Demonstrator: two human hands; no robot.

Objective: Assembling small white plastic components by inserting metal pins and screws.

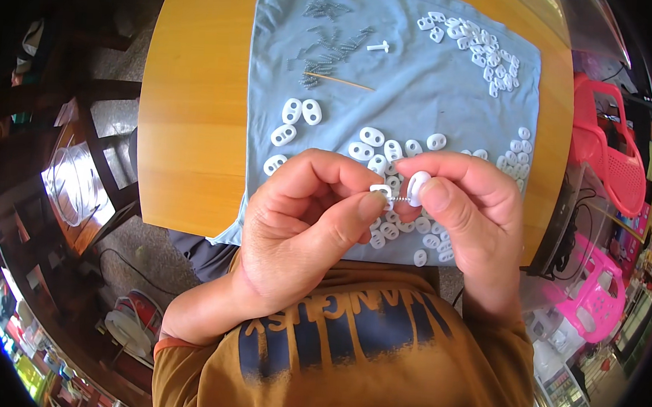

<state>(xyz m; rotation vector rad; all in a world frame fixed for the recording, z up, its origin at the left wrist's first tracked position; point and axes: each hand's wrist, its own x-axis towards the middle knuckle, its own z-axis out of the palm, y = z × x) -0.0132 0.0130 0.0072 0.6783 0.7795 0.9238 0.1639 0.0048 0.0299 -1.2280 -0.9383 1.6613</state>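
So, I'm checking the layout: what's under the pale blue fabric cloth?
A yellow wooden table shows past the cloth on its left and right; the part underneath is hidden.

Plastic chairs (626,181) around a wooden table (190,106) suggest a home.

The bench (190,106) offers passage along its left, but white oval pieces (372,137) crowd the cloth (423,82) toward its near edge.
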